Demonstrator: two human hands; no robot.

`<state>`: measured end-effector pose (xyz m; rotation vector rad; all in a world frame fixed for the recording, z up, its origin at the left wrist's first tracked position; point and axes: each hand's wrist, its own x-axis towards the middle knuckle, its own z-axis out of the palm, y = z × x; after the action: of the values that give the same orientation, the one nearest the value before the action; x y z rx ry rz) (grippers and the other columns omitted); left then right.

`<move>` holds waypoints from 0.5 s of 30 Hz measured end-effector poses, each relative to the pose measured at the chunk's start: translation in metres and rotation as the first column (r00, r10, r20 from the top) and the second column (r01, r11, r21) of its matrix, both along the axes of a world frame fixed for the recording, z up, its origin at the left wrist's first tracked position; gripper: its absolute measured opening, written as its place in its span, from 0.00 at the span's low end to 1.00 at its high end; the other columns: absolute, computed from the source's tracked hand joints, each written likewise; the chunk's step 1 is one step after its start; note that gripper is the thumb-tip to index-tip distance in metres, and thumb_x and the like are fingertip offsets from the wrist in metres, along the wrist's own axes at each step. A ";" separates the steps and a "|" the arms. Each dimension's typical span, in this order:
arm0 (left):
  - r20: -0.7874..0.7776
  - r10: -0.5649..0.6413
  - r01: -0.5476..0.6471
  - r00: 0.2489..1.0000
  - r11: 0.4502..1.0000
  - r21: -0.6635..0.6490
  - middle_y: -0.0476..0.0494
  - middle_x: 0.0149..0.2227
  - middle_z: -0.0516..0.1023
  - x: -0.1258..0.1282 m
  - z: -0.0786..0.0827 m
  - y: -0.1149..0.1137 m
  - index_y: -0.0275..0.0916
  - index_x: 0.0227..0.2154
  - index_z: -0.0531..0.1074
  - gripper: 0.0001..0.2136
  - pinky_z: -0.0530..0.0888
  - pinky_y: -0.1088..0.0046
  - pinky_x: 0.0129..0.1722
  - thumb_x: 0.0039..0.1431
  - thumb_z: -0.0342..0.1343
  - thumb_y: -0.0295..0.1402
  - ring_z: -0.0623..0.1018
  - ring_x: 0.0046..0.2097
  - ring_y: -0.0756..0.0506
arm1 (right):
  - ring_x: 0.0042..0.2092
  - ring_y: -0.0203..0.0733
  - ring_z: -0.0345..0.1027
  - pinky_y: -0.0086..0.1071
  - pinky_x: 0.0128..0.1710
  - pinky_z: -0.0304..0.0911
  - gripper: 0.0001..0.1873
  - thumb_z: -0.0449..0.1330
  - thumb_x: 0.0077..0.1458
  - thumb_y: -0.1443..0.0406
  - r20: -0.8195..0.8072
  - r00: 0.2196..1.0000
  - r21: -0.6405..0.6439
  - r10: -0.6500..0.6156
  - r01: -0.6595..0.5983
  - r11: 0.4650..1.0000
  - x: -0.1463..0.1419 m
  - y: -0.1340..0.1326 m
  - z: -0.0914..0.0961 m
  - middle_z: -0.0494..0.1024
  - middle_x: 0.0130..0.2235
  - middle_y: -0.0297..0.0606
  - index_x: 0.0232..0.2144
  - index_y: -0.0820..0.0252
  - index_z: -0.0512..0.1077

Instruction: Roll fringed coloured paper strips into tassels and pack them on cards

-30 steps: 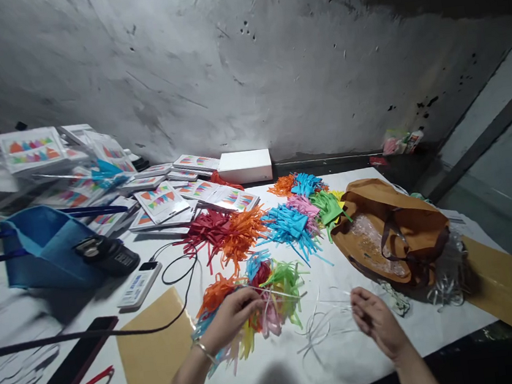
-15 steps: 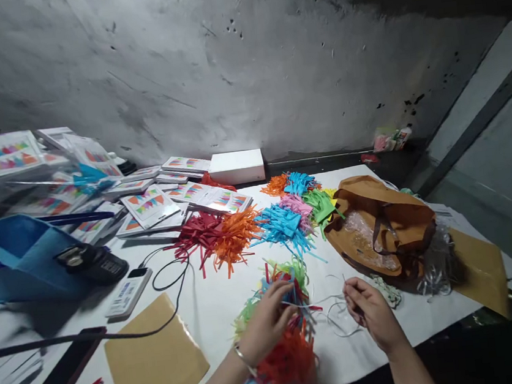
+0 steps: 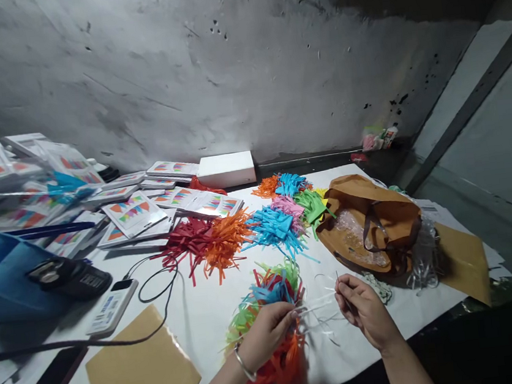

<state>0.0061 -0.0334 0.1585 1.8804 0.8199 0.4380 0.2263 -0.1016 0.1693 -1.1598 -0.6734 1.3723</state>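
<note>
In the head view a thin white string (image 3: 317, 306) stretches between my two hands, with loose loops of it by the fingers. My left hand (image 3: 269, 332), a bracelet on its wrist, pinches one end above a pile of fringed paper tassels (image 3: 287, 361) in orange, red, blue and green. The pile lies at the front of the white-covered table, partly hidden by that hand. Over the table to the right, my right hand (image 3: 361, 306) has its thumb and fingers closed on the string. A thin dark sliver, perhaps a needle, sticks up from its fingertips.
Tassel bundles (image 3: 272, 227) lie mid-table. At right stand a brown bag (image 3: 354, 205) and a tan envelope (image 3: 465, 260). Stacked printed packets (image 3: 133, 215), a white box (image 3: 226, 170), a blue bag (image 3: 2, 276), a power bank (image 3: 113, 307) with cable and a brown sheet (image 3: 141, 365) occupy the left and back.
My left hand has closed on the string, where its fingers were looser over the tassels before. The string is straighter between the hands. The view has shifted slightly to the right.
</note>
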 end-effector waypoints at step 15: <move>0.045 0.613 -0.597 0.789 0.748 0.290 0.33 0.52 0.70 -0.066 -0.018 0.034 0.38 0.51 0.67 0.25 0.75 0.58 0.39 0.56 0.50 0.48 0.75 0.33 0.44 | 0.29 0.33 0.60 0.29 0.33 0.58 0.11 0.70 0.45 0.59 -0.052 0.951 0.117 -0.305 0.309 0.944 0.001 0.005 -0.005 0.72 0.28 0.32 0.28 0.57 0.76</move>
<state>-0.0600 0.0005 0.1406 1.8563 1.4843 0.9616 0.2272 -0.0962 0.1642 -1.0888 -0.5207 1.0688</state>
